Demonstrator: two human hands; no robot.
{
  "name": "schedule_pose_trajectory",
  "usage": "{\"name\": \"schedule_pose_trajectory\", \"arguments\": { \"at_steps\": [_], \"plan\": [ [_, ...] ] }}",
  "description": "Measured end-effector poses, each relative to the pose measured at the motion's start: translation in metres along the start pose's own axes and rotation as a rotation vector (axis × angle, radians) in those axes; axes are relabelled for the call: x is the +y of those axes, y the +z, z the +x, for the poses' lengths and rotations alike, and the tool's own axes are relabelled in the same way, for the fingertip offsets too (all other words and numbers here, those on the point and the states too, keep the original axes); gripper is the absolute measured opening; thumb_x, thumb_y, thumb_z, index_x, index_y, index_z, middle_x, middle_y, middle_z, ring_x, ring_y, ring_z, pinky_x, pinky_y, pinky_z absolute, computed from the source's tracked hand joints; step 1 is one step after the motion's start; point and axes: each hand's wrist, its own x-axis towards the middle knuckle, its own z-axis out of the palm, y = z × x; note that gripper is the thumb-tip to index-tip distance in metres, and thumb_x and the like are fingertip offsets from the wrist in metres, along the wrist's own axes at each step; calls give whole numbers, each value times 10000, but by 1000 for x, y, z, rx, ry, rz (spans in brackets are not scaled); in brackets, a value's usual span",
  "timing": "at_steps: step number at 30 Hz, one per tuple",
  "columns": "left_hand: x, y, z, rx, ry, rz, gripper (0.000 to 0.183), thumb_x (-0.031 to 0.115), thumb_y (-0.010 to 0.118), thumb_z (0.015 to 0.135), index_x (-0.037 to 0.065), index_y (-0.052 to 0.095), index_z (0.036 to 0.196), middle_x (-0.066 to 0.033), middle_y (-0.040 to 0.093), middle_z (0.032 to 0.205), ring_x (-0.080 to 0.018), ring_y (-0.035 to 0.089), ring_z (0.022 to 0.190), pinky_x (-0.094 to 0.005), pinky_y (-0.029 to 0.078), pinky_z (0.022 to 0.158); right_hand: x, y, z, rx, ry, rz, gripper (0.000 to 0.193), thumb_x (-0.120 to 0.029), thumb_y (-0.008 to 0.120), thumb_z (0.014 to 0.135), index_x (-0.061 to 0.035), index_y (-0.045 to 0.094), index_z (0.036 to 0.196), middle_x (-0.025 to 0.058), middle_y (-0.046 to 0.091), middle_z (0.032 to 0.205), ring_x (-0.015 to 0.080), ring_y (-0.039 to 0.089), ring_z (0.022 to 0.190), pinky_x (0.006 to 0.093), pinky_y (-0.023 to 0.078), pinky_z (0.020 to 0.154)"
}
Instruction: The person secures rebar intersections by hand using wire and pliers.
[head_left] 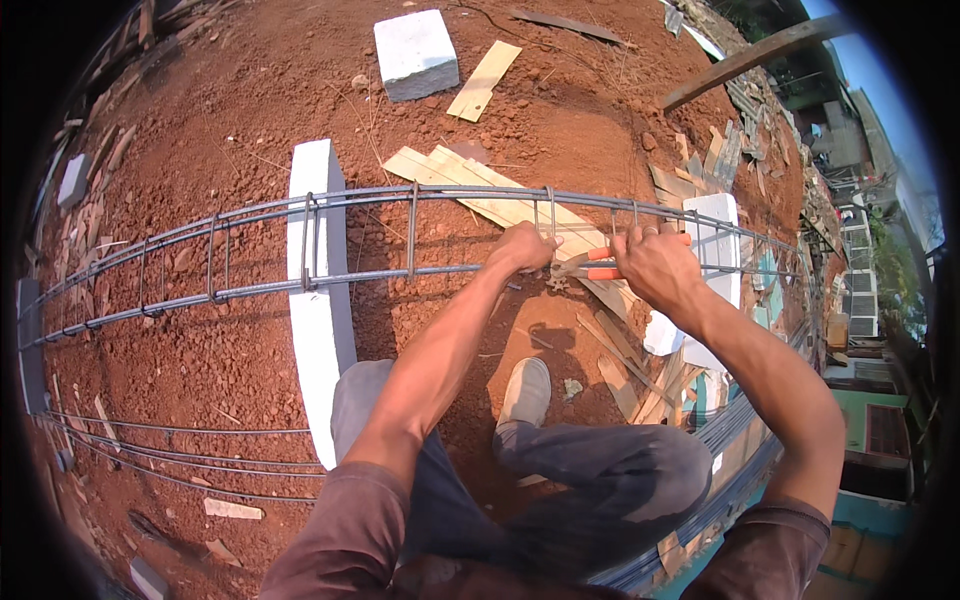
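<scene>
no text, label, brand, number or sign can be read in view.

Red soil (240, 140) — white blocks (412, 55), pale boards (485, 82)

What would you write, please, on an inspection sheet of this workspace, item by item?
Surface: red, stony soil.
Things in use: rebar cage lying across two white blocks; orange-handled pincers.
Clutter: pale planks partly below the cage, loose white block beyond it.
Grips: right grip closed on the pincers; left grip at the cage, whether it holds anything is hidden.
Cables: nothing seen for certain.
Surroundings: green-walled building at the right, wooden beam at the upper right.
</scene>
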Motion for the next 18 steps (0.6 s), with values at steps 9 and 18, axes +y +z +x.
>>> {"name": "schedule_pose_trajectory", "arguments": {
  "at_steps": [9,18],
  "plan": [
    [7,0,-3,-52,-68,7,723,553,652,940,-137,674,1153,-338,685,1158,-429,678,1131,-458,530,988,-107,41,-51,-369,560,1410,286,-314,573,1025,-29,588,1046,78,599,670,236,648,605,391,495,541],
    [-6,15,11,49,-30,74,663,590,623,948,-25,757,740,-143,722,666,-281,730,748,-427,562,796,-143,69,-59,-544,623,2651,440,-453,540,1054,-15,561,1092,100,606,747,215,612,583,351,552,483]
  ]
}}
